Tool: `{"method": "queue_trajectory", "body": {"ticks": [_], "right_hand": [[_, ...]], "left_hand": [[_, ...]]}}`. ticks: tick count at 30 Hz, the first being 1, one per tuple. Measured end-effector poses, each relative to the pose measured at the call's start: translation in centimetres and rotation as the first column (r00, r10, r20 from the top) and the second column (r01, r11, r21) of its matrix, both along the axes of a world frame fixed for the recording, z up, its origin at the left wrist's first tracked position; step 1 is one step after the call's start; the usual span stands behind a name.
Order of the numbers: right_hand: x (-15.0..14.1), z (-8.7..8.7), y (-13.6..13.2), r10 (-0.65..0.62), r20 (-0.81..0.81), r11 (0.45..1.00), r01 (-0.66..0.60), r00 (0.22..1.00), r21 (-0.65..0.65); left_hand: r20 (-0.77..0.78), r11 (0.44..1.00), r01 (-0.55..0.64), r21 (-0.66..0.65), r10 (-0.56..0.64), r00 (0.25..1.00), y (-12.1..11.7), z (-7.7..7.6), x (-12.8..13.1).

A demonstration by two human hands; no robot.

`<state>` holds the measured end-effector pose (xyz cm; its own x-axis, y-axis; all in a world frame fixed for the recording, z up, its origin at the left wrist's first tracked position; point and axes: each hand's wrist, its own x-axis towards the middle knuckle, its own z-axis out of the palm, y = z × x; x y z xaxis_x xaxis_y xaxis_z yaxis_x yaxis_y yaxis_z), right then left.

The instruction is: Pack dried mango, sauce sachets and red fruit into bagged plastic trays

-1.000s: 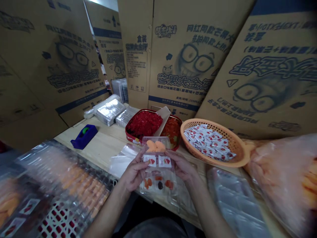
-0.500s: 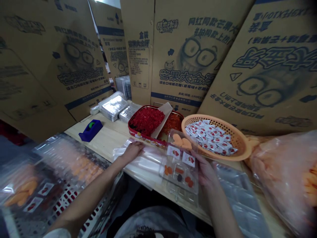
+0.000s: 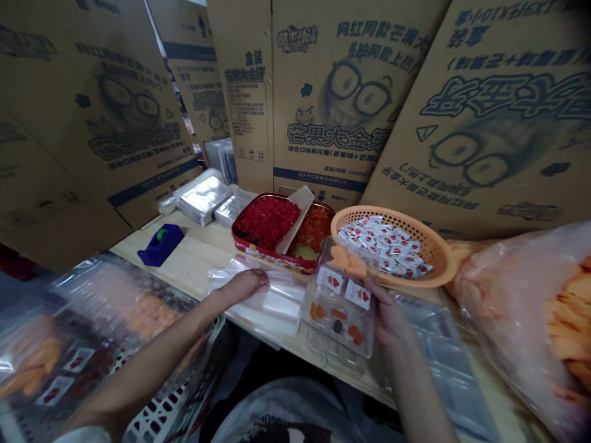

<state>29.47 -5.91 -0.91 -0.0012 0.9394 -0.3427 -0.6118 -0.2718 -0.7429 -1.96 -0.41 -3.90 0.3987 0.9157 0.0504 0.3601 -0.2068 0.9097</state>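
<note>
My left hand [image 3: 242, 286] lies on a stack of clear plastic bags [image 3: 263, 298] on the wooden table, and I cannot tell whether it grips them. My right hand [image 3: 388, 314] holds up a clear plastic compartment tray [image 3: 337, 311] by its right edge. The tray holds orange dried mango pieces, two small printed sachets and several gummy sweets. It overlaps the rim of an orange plastic basket [image 3: 392, 243] holding many small white-and-red sachets.
A red tin [image 3: 244, 243] of red and orange pieces stands behind the tray. A blue tape dispenser [image 3: 160, 245], foil trays [image 3: 205, 200] and upright cardboard cartons [image 3: 323, 104] are beyond. A bag of mango slices [image 3: 521, 320] lies right; filled trays [image 3: 115, 320] lie left.
My left hand has let go of the tray and moved left onto the plastic bags. The tray, now in my right hand alone, has moved right toward the basket.
</note>
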Motion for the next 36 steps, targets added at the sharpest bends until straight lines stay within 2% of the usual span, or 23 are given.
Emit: {"method": "queue_trajectory", "body": {"ticks": [3, 5, 10, 13, 16, 19, 22, 24, 27, 31, 36], "right_hand": [[0.1, 0.0, -0.2, 0.028, -0.007, 0.999, -0.028, 1.000, 0.017], [0.2, 0.1, -0.3, 0.012, -0.021, 1.000, -0.012, 1.000, 0.013], [0.2, 0.8, -0.6, -0.068, -0.073, 0.997, 0.070, 0.995, 0.018], [-0.1, 1.7, -0.7, -0.122, -0.115, 0.992, 0.123, 0.986, 0.003], [-0.2, 2.9, -0.7, -0.155, -0.138, 0.988, 0.155, 0.978, -0.005], [-0.1, 4.3, -0.7, -0.222, -0.169, 0.975, 0.221, 0.960, -0.027], [-0.1, 5.6, -0.5, -0.344, -0.218, 0.939, 0.338, 0.913, -0.067], [0.0, 6.2, -0.2, -0.408, -0.249, 0.909, 0.415, 0.878, -0.027], [0.0, 6.9, 0.7, -0.445, -0.290, 0.865, 0.490, 0.847, 0.104], [-0.4, 7.6, 1.9, -0.423, -0.363, 0.821, 0.521, 0.830, 0.234], [-2.0, 8.0, 2.9, -0.405, -0.379, 0.815, 0.516, 0.832, 0.264]], "left_hand": [[-0.009, 0.998, -0.060, 0.002, 0.060, 0.998, 0.4, 0.7, -0.2], [-0.005, 0.991, -0.133, 0.016, 0.133, 0.991, 0.6, 2.0, -0.3], [0.040, 0.950, -0.310, 0.030, 0.309, 0.950, 0.6, 7.4, -0.3], [0.169, 0.929, -0.326, -0.174, 0.355, 0.920, -0.2, 10.6, 0.3], [0.223, 0.897, -0.269, -0.350, 0.359, 0.906, -1.4, 12.4, 1.1], [0.223, 0.892, -0.182, -0.414, 0.293, 0.930, -2.5, 12.1, 2.0], [0.227, 0.896, -0.106, -0.431, 0.221, 0.949, -3.4, 10.3, 2.8], [0.231, 0.900, -0.110, -0.421, 0.224, 0.947, -3.8, 8.9, 3.5], [0.239, 0.914, -0.141, -0.380, 0.244, 0.940, -4.6, 7.5, 4.7], [0.223, 0.914, -0.147, -0.377, 0.244, 0.944, -5.4, 7.3, 6.2], [0.209, 0.872, -0.118, -0.475, 0.242, 0.947, -6.1, 7.9, 7.0]]}}
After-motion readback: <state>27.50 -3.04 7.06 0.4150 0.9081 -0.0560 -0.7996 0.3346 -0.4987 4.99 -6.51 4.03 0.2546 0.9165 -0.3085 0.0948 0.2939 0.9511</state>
